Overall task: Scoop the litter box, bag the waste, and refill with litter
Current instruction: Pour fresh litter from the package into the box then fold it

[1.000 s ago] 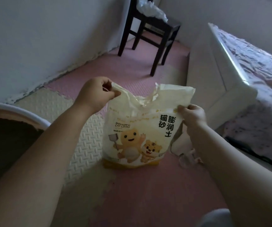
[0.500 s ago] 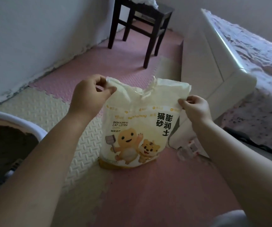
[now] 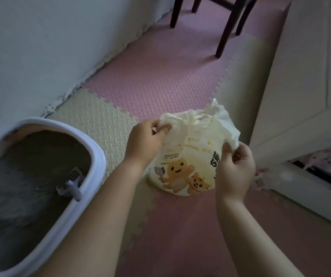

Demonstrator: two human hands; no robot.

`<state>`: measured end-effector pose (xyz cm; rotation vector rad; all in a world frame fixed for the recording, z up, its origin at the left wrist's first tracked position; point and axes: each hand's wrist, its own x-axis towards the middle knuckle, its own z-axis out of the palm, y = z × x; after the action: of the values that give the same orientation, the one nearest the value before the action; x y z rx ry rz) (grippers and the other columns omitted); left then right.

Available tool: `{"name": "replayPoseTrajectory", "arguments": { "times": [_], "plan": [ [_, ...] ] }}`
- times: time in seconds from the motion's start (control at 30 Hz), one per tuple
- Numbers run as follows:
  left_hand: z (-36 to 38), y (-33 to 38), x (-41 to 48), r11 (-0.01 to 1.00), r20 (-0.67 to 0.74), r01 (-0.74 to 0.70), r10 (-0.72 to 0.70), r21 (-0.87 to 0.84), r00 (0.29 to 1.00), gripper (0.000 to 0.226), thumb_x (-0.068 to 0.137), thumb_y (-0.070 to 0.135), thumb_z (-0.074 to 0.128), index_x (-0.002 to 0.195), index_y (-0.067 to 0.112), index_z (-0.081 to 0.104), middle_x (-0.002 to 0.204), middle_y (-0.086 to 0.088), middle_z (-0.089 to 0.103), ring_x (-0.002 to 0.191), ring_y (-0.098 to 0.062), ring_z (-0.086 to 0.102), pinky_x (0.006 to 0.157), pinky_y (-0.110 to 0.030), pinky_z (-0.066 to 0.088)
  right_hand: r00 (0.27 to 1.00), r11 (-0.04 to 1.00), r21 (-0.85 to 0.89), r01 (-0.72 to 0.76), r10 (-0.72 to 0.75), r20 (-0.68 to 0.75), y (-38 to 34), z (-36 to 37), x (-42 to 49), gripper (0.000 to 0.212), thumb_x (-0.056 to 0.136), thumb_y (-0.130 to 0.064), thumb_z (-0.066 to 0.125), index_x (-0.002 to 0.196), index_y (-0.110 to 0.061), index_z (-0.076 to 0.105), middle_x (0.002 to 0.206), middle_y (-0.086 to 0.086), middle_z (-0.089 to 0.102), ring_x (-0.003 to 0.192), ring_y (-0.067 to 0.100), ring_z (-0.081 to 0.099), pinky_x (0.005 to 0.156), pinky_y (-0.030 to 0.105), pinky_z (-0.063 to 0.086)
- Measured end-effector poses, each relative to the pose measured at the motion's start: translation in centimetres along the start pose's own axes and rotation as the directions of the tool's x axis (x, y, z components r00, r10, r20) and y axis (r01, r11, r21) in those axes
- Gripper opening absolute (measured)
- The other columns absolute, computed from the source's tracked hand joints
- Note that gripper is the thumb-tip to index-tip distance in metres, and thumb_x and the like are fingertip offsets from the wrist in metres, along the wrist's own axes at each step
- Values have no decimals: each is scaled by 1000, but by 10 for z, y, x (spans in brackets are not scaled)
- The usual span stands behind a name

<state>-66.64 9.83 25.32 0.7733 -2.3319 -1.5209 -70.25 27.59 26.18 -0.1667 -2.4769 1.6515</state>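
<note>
Yellow litter bag (image 3: 184, 156) held at its top by both hands.
Left grip (image 3: 144, 140) pinches the bag's top left corner; right grip (image 3: 235, 168) clutches the crumpled top right edge. The bag stands on the foam floor mat (image 3: 160, 76), right of the white litter box (image 3: 98, 162), where a grey scoop (image 3: 71, 182) lies on the litter.

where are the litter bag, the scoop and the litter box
litter bag (image 3: 188, 156): head view, on its printed front
scoop (image 3: 69, 184): head view, where handle meets slotted head
litter box (image 3: 98, 164): head view, on its white right rim
</note>
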Motion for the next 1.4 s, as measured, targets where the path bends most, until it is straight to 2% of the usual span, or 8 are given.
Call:
{"name": "replayPoseTrajectory", "arguments": {
  "times": [0.27, 0.43, 0.57, 0.83, 0.93, 1.07, 1.2, 1.4],
  "plan": [
    [-84, 57, -61, 975, -89, 201, -193, 91, 977, 25, 91, 29, 62, 83, 7, 71, 74, -4, 70, 76, -25, 66, 72, -45, 52, 992, 994, -3, -105, 105, 71, -75, -60, 11, 20, 93, -24, 59, 75, -18, 60, 65, -5, 59, 61, 11, 52, 60, 33, 43],
    [-178, 213, -70, 979, -144, 13, 16, 201, 989, 32, 91, 30, 61, 78, 2, 69, 68, -8, 67, 68, -24, 64, 62, -34, 48, 982, 992, 112, -51, 30, 187, -236, -95, 37, 23, 94, -17, 58, 71, -14, 57, 64, -1, 51, 54, 0, 42, 50, 18, 34],
    [-273, 383, -87, 930, -219, -151, 232, 335, 948, 32, 92, 33, 59, 79, 5, 69, 65, -8, 65, 62, -26, 62, 58, -43, 53, 972, 976, 211, 47, -93, 216, -404, -155, 57, 18, 93, -19, 60, 80, -7, 63, 67, 3, 55, 59, 8, 44, 51, 18, 35],
    [-440, 722, -154, 762, -419, -314, 595, 567, 686, 29, 95, 30, 55, 90, 6, 70, 63, -1, 59, 55, -18, 54, 54, -30, 45, 826, 830, 442, 339, -488, 281, -747, -304, 106, 22, 90, -24, 64, 83, -4, 66, 67, 7, 60, 57, 27, 58, 52, 35, 49],
    [-476, 803, -172, 763, -492, -310, 616, 568, 615, 23, 95, 28, 55, 86, 11, 66, 58, 9, 49, 54, -10, 46, 54, -25, 37, 760, 781, 486, 393, -573, 307, -839, -346, 120, 12, 91, -18, 63, 93, -8, 69, 67, -5, 62, 48, -4, 58, 46, 13, 45],
    [-507, 863, -187, 791, -558, -318, 600, 522, 573, 24, 96, 27, 54, 84, 9, 65, 62, 2, 54, 57, -14, 48, 59, -28, 37, 706, 738, 527, 421, -632, 321, -913, -371, 131, 12, 90, -19, 65, 95, -9, 69, 65, -7, 56, 47, -5, 52, 50, 11, 43],
    [-537, 885, -185, 841, -636, -288, 537, 459, 554, 32, 94, 28, 56, 83, 0, 66, 64, -10, 56, 57, -18, 46, 61, -33, 38, 694, 713, 581, 392, -644, 321, -953, -365, 133, 13, 87, -22, 68, 84, -10, 71, 84, 8, 70, 79, 20, 64, 84, 40, 53],
    [-569, 909, -165, 866, -634, -254, 490, 430, 599, 41, 94, 30, 56, 87, -10, 63, 74, -19, 56, 66, -21, 49, 63, -33, 38, 699, 708, 629, 321, -625, 347, -988, -337, 139, 18, 88, -20, 67, 70, -19, 63, 76, -3, 66, 74, 16, 62, 75, 30, 52]
  ]
}}
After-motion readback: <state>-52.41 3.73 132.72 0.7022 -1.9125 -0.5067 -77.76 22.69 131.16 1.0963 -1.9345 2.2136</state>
